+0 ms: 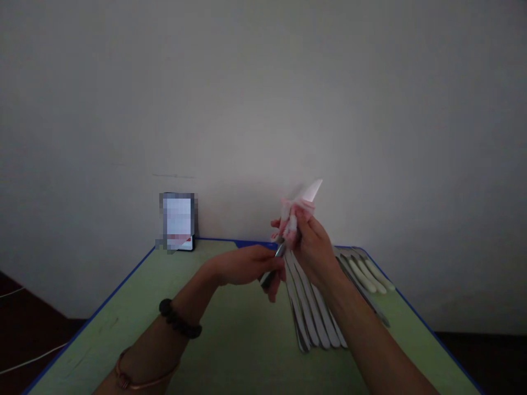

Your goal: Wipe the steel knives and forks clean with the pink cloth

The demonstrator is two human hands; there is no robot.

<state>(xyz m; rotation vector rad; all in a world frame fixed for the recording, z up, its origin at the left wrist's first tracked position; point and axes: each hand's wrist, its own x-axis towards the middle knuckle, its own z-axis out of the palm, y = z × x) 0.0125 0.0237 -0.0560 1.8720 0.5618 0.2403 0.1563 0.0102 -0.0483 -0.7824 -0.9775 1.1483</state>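
My left hand [247, 266] is closed round the handle end of a metal utensil [275, 264] held above the green table [123, 318]. Just to its right, my right hand [308, 241] pinches a pink-and-white cloth or tissue [302, 203] against the upper end of that utensil. The utensil's far end is hidden inside the cloth. Below my hands lies a row of several silver utensils [313, 312] side by side on the table. I wear a dark bead bracelet and a thin bangle on the left wrist.
Further utensils with pale handles [368, 274] lie at the table's right rear. A phone or small screen [178, 222] stands propped against the wall at the back left. The table has a blue rim. A white cable [28, 362] runs on the dark floor at left.
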